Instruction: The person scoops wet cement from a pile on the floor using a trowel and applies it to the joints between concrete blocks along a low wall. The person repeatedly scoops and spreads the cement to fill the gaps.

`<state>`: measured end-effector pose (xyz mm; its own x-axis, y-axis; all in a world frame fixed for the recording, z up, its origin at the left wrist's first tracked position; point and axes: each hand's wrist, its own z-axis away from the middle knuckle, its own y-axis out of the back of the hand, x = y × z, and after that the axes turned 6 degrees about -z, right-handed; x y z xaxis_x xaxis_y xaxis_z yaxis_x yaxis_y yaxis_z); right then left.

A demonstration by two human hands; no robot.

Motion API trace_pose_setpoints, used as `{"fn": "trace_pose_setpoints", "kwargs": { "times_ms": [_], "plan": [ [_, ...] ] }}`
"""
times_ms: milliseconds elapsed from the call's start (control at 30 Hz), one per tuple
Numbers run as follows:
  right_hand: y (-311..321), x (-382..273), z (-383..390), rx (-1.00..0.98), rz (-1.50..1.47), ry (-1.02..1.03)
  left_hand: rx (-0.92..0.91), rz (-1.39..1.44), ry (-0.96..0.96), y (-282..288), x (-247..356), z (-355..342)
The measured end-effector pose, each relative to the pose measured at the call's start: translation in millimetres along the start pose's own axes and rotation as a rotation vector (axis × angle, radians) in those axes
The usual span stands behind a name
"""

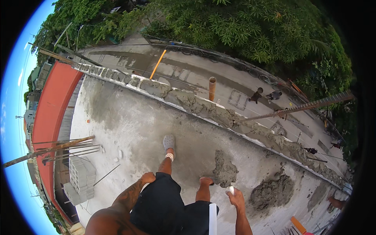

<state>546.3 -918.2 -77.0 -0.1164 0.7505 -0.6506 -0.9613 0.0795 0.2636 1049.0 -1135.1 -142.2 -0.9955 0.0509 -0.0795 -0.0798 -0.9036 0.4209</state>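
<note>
My right hand [236, 197] is closed round the white handle [231, 190] of what looks like a trowel. Its blade cannot be made out against the wet grey mortar [225, 169] just beyond the handle. To the right, a larger mound of mortar [272, 190] lies on the concrete slab. My left hand [149, 178] is a closed fist against my dark shorts [162, 199]; whatever its fingers hold, if anything, is hidden. Ahead of me runs a low block wall [192, 102], its top coated with rough mortar.
Beyond the wall the ground drops to a street with people [256, 95] far below. A rusty rebar [301, 107] slants over the wall, near an orange pipe [212, 88]. Grey hollow blocks [82, 176] and poles [70, 147] stand at left. Another person's foot [336, 203] shows at right.
</note>
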Motion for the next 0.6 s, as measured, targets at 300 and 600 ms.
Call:
{"fn": "trace_pose_setpoints", "kwargs": {
  "times_ms": [300, 600],
  "plan": [
    [-182.3, -266.1, -229.4, -0.360, 0.099, -0.198, 0.059, 0.682, 0.013, 39.7, -116.1, -26.7],
    [-316.0, -484.2, -396.4, -0.053, 0.532, 0.334, 0.038, 0.962, 0.198, 7.4, -231.0, -28.9]
  ]
}}
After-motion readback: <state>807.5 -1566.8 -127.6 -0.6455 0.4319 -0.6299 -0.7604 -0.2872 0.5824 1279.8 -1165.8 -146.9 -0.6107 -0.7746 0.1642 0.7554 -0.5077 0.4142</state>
